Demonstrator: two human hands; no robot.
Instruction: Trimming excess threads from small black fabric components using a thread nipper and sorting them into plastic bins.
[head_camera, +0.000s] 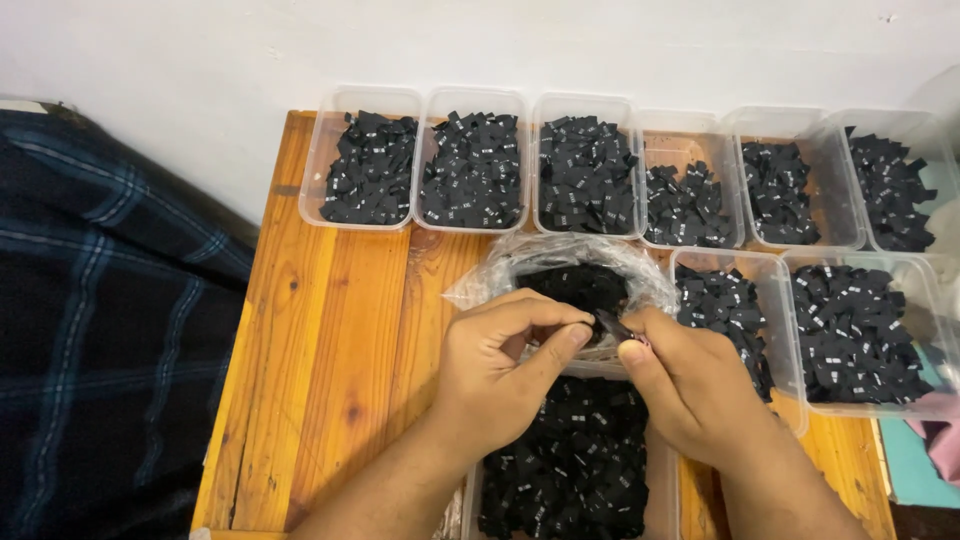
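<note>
**Black labels pinched over a plastic bag**

Black is nearly all I see from the head camera: small folded black fabric labels with pale marks fill every tub. My left hand (495, 365) and right hand (690, 385) meet at the middle, fingers closed together on one small black fabric label (610, 323), thumb and forefinger of each side nipping an end, so it hangs just above the mouth of a crumpled clear plastic bag (560, 262) holding more of the same. I judge that two-handed pinch suits a piece so small and limp.

Six clear rectangular plastic tubs (370, 165) stand side by side along the white wall (480, 40), two more at my right, another below my wrists, all within reach on the orange-brown wooden surface (330, 330). Dark blue checked cloth (100, 300) lies to the left.
</note>
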